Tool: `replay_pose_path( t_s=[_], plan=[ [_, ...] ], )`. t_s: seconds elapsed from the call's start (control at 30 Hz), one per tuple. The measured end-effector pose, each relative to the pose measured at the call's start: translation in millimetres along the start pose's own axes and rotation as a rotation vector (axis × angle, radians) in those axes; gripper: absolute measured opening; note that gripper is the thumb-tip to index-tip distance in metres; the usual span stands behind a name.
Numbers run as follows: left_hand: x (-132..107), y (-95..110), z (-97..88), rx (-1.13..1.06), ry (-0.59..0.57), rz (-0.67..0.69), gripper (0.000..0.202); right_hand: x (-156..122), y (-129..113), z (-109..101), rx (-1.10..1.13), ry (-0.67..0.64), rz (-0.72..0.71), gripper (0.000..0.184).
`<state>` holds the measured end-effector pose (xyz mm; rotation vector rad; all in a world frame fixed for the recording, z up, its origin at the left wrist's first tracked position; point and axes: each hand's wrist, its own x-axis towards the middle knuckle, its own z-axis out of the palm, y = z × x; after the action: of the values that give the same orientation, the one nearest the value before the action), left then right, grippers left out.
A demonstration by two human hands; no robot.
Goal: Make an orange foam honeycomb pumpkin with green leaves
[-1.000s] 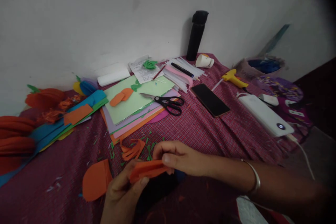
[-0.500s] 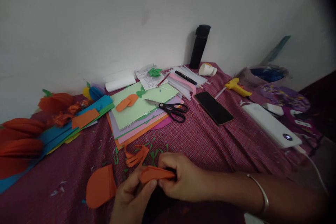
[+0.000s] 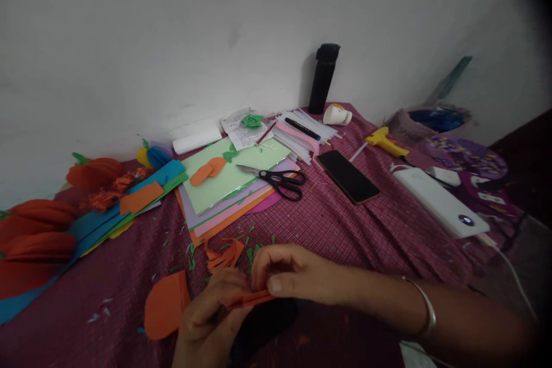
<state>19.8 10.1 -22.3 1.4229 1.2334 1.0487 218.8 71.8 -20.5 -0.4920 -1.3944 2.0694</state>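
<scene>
Between both hands is a small stack of orange paper, seen nearly edge-on at the front of the table. My left hand grips its left end, thumb below and fingers above. My right hand pinches the right end, the thumb lying along the top edge. To the left, a rounded stack of orange paper cutouts rests on the checked cloth. Just behind my fingers are curled orange paper scraps and small green snippets. Black-handled scissors lie on the coloured paper sheets.
Orange paper pumpkins and blue paper strips occupy the left. Toward the right lie a phone, a yellow glue gun and a white power bank with a cable. A black bottle stands near the wall.
The orange paper has been tilted from showing its flat face to nearly edge-on. My right hand's fingers have shifted from a tight fist to a pinch over its top.
</scene>
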Motion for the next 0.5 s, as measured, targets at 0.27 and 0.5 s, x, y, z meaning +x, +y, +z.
replay_pose_path(
  t_s=[0.27, 0.5],
  plan=[
    [-0.1, 0.6, -2.4, -0.013, -0.081, 0.086, 0.009, -0.6, 2.7, -1.9, 0.092, 0.012, 0.065, 0.042],
    [0.9, 0.0, -3.6, 0.077, -0.124, 0.264, 0.008, 0.6, 8.1, -5.2, 0.152, -0.009, 0.103, 0.043]
  ],
)
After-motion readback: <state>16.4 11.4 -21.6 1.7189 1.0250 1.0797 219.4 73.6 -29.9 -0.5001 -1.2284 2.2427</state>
